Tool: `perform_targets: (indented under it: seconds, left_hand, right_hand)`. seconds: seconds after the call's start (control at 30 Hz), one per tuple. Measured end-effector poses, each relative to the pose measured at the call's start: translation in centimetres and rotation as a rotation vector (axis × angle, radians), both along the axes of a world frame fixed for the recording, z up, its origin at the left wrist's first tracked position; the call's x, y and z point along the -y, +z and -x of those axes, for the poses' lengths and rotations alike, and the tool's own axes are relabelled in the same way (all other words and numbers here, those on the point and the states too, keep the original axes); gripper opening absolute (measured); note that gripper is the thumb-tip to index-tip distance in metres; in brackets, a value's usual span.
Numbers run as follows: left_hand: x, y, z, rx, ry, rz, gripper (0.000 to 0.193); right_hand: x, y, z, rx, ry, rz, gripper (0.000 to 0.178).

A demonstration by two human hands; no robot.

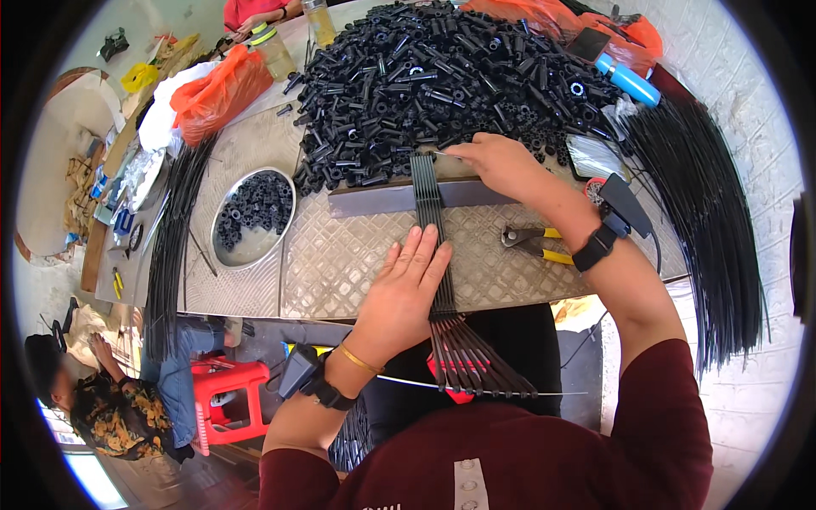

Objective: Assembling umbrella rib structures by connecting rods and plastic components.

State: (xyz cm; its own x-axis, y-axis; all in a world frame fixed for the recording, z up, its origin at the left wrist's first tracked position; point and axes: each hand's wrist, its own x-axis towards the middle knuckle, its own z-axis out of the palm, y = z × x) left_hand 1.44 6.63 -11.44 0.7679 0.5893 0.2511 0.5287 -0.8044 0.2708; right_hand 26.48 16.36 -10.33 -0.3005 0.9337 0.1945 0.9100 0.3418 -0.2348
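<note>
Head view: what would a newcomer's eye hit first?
The big heap of small black plastic parts filling the far side of the metal table. Next, the row of thin black rods at centre: the left hand lies flat on it, the right hand touches its far end.

Flat row of black rods [429, 200] across grey bar [374, 199]

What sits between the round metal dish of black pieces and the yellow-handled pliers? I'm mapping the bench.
In the head view, between the metal dish and the pliers lie the bundle of black rods and the left hand pressed flat on it.
</note>
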Motion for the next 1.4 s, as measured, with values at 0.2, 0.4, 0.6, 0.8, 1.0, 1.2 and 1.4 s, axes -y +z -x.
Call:
perform_targets:
  seconds: [0.2,0.4,0.6,0.8,1.0,1.2,1.4]
  left_hand:
    - [-0.1,0.0,-0.2,0.020,-0.009,0.003,0.081]
    - [-0.2,0.0,0.0,0.006,-0.006,-0.001,0.080]
    - [-0.1,0.2,-0.1,-0.030,-0.007,-0.007,0.079]
    - [-0.1,0.3,-0.1,-0.005,-0.005,0.021,0.079]
    - [-0.1,0.2,-0.1,-0.016,-0.007,0.016,0.083]
    - [-0.2,0.4,0.0,0.009,-0.017,0.055,0.095]
    - [-0.2,0.2,0.1,-0.006,-0.021,0.037,0.097]
  right_hand:
    - [-0.4,-0.8,-0.4,0.011,0.031,-0.081,0.038]
    - [-0.2,0.1,0.2,-0.010,0.009,-0.011,0.038]
    - [-0.2,0.1,0.2,-0.010,-0.001,-0.019,0.037]
    - [-0.2,0.1,0.1,-0.019,0.019,-0.029,0.034]
    - [-1.4,0.0,-0.2,0.085,0.097,-0.204,0.028]
    - [-1.5,-0.3,-0.4,0.055,0.146,-0.171,0.023]
    - [-2.1,-0.7,-0.1,-0.046,0.147,-0.192,0.010]
